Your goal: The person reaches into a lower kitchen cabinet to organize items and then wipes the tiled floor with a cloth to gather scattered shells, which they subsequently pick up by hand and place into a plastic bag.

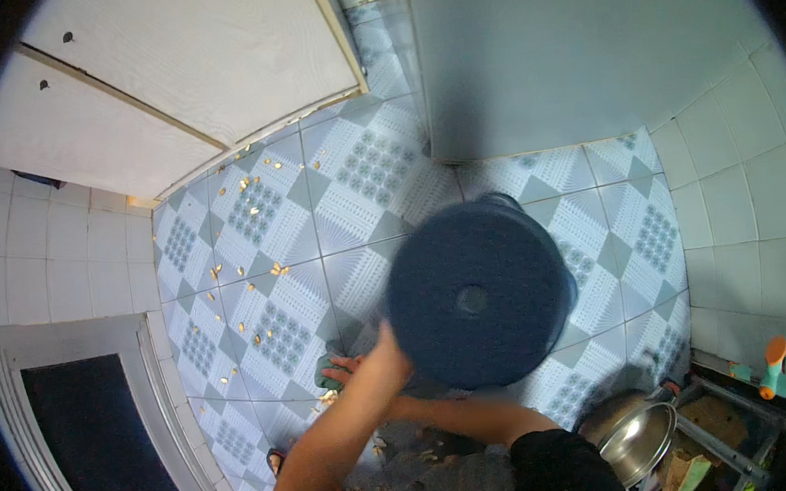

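A round dark blue stool [463,261], apparently plastic with a hole in the middle of its seat, fills the centre and is blurred. My left hand [393,349] is at its left edge and seems to grip the rim; the fingertips are hidden. My right forearm passes beneath the left one. Beyond the crossing, the fingers of my right hand [344,370] rest on a bunched green cloth [325,374] low over the tiled floor [363,213]. Small tan pieces, like nut shells [329,397], lie beside the cloth.
More tan pieces [279,269] are scattered across the left floor. White cabinet doors [247,63] stand upper left, a grey panel [558,52] upper right. At lower right, a metal bowl [640,440] sits by a metal rack [720,448]. A framed dark panel [89,435] is at left.
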The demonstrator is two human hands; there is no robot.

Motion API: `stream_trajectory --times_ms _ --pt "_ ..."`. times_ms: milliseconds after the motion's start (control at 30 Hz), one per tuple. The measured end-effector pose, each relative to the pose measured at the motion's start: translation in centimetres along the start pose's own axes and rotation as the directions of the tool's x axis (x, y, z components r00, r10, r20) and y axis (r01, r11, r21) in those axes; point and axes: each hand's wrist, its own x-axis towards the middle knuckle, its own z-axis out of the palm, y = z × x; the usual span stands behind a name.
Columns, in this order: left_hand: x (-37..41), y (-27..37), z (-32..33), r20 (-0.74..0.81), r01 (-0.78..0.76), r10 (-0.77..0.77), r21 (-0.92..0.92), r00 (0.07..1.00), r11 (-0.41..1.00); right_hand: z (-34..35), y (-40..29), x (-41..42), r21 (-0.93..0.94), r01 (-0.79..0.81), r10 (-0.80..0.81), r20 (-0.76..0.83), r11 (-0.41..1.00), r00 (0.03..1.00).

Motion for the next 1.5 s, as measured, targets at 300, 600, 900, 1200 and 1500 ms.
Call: stream_trajectory --times_ms 300,600,900,1200,1500 --pt "3.8 -8.5 8.7 -0.037 0.079 -0.072 0.246 0.997 0.966 -8.1 4.5 -0.3 0.091 -0.274 0.26 -0.681 0.958 0.684" --pt "9.3 -12.5 8.8 0.119 0.042 -0.076 0.264 0.99 0.964 -15.8 10.3 2.3 0.015 -0.469 0.176 -0.937 0.883 0.303" --pt "-1.8 -4.2 7.1 0.606 -0.796 0.541 0.559 0.583 0.232 -18.5 14.0 8.4 -0.137 -0.714 0.217 -0.899 0.687 0.381" --pt "-6.8 2.4 -12.3 0.369 -0.652 0.848 0.757 0.381 -0.036 -0.6 3.8 15.0 -0.113 0.0 -0.019 -0.17 0.994 0.985" --pt "-16.7 4.2 -32.1 0.312 -0.146 0.738 0.948 0.599 -0.282 -14.1 10.2 14.3 -0.339 -0.364 -0.014 -0.749 0.868 0.662"
